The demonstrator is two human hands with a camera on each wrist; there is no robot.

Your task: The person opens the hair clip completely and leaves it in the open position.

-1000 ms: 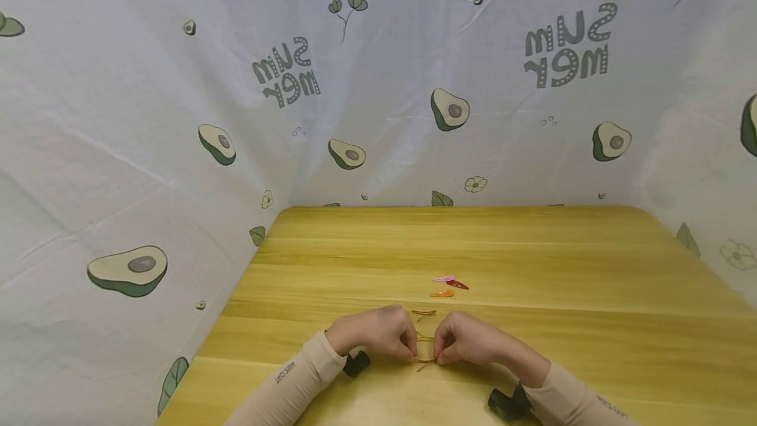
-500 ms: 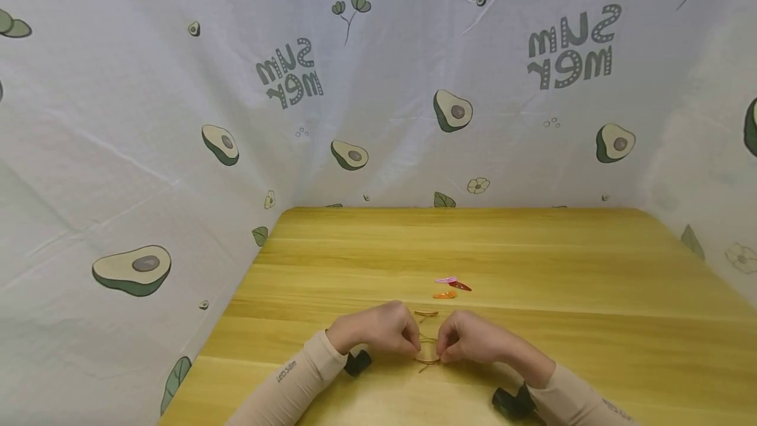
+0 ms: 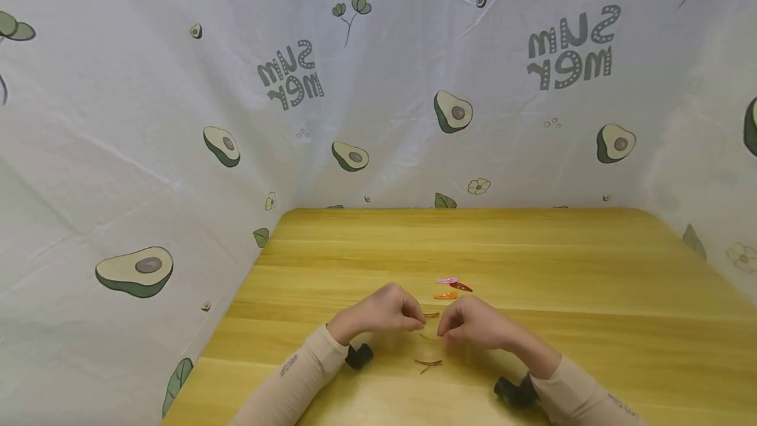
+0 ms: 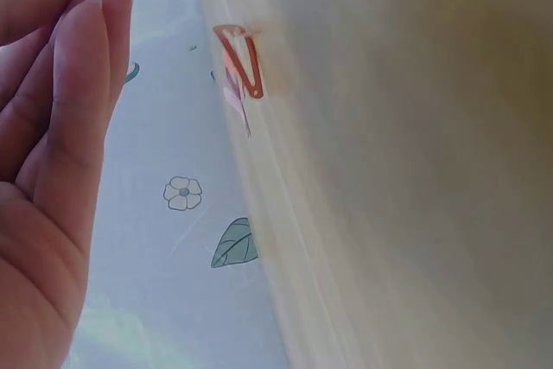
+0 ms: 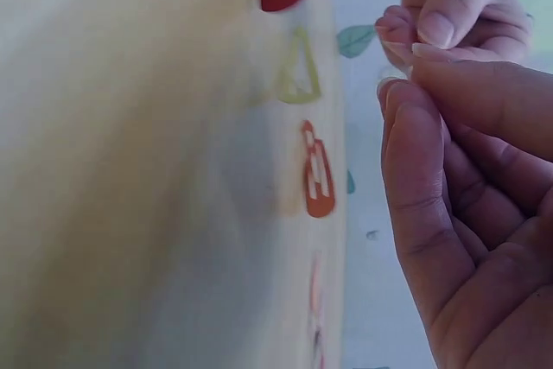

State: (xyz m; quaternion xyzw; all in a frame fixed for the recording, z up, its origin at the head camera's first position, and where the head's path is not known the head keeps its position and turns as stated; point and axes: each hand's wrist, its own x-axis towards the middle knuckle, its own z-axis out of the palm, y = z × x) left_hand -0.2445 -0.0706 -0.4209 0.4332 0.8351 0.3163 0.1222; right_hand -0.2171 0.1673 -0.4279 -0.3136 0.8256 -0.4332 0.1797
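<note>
My left hand (image 3: 390, 311) and right hand (image 3: 473, 324) hover over the table with bent fingers and thumbs near the fingertips. Nothing shows between them in either wrist view. A dark red snap hair clip (image 3: 428, 363) lies nearest me, below both hands. A yellow-green hair clip (image 5: 299, 71) lies between and beneath the fingertips, its frame standing open. Beyond it is an orange-brown hair clip (image 5: 318, 174), partly hidden by my left hand in the head view. In the left wrist view this orange-brown clip (image 4: 242, 58) also looks sprung open.
Farther back lie an orange hair clip (image 3: 446, 295), a pink hair clip (image 3: 447, 280) and a red hair clip (image 3: 461, 286), close together. The wooden table (image 3: 562, 255) meets a white printed curtain (image 3: 390, 84) behind and at both sides. Dark cameras sit under both wrists.
Both hands have let go of the nearest dark red clip and moved up and away from me, toward the yellow-green clip. The dark red clip stays on the table.
</note>
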